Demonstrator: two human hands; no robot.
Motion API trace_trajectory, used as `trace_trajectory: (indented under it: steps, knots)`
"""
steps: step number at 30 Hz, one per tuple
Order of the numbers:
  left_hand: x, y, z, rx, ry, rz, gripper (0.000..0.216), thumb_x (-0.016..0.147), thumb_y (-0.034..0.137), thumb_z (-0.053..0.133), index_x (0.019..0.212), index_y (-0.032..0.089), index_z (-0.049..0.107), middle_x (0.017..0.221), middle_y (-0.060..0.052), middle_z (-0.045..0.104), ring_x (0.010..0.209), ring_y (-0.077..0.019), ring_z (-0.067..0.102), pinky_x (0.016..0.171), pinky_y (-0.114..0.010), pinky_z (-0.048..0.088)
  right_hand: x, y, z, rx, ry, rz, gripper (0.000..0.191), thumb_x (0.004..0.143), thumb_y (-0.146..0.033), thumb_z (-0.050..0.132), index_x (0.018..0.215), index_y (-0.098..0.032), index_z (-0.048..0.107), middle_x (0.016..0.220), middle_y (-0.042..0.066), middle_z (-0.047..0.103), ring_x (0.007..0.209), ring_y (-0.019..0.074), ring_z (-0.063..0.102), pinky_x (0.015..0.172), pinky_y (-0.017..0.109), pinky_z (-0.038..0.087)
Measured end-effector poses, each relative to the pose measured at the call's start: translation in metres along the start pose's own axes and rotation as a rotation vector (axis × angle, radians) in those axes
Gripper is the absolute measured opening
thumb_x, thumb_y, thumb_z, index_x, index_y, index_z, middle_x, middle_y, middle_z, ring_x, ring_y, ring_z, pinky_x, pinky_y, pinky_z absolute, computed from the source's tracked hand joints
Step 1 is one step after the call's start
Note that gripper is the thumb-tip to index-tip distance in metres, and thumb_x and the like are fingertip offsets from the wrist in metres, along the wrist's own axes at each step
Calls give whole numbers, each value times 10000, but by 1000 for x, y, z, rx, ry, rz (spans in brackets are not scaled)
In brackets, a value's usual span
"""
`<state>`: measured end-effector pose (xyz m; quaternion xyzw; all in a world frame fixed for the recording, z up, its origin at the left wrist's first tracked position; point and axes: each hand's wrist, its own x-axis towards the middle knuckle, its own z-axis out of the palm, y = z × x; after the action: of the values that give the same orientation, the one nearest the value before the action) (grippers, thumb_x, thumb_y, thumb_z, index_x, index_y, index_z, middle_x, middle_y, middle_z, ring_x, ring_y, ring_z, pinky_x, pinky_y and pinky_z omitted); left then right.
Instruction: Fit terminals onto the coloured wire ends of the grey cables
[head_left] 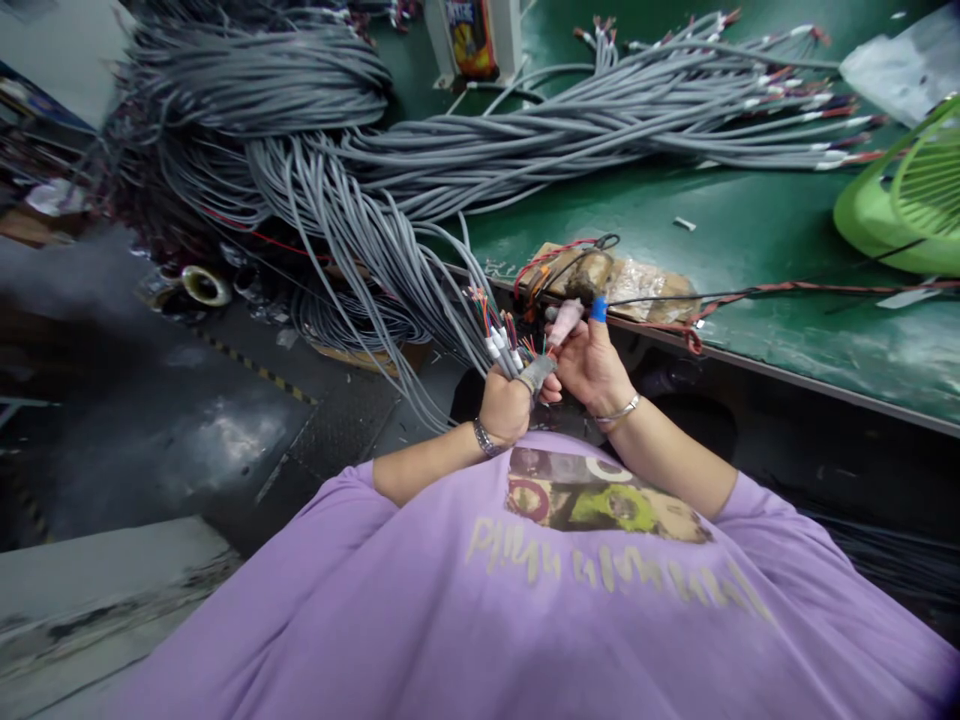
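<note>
My left hand (508, 402) is closed around a bunch of grey cables (420, 290), just below their ends. Grey wrapping (537, 372) covers its thumb. Thin coloured wires (487, 312) fan out from white-banded cable ends above the fist. Close on the right is my right hand (594, 372), palm partly showing, with a blue cover (599, 308) on the thumb tip and a pale pink wrapping (566, 322) on a finger. Thumb and wrapped finger stand apart, beside the thin wires; whether they touch a wire is too small to tell.
On the green table (757, 230) lie a long bundle of grey cables (600, 125) and a taped cardboard piece (637, 285) at the near edge. A green fan (907, 190) and a plastic bag (907, 65) are at right. Coiled cables (262, 80) pile up at left.
</note>
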<state>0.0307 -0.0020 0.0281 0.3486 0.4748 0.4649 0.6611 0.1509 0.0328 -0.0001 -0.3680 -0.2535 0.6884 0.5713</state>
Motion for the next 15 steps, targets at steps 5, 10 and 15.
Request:
trace_trajectory:
  steps: [5, 10, 15]
  knots:
    - [2, -4, -14, -56, -190, -29, 438, 627, 523, 848, 756, 143, 672, 643, -36, 717, 571, -155, 692, 565, -255, 563, -6, 0, -13, 78, 74, 5, 605, 735, -835, 579, 829, -240, 634, 747, -1, 660, 638, 134, 578, 587, 261, 462]
    - [7, -2, -23, -97, -304, -95, 512, 649, 540, 839, 936, 133, 721, 899, -105, 781, 809, -209, 754, 678, -274, 586, -18, -9, -37, -82, 112, -25, 562, 642, -739, 761, 782, -202, 670, 768, 20, 681, 633, 120, 578, 616, 260, 490]
    - [9, -2, -25, -26, -292, -108, 501, 646, 514, 834, 938, 133, 692, 853, -87, 761, 649, -159, 719, 444, -187, 400, -38, -28, -48, -335, 68, -116, 433, 689, -597, 818, 808, -193, 715, 776, 12, 705, 650, 103, 573, 641, 244, 466]
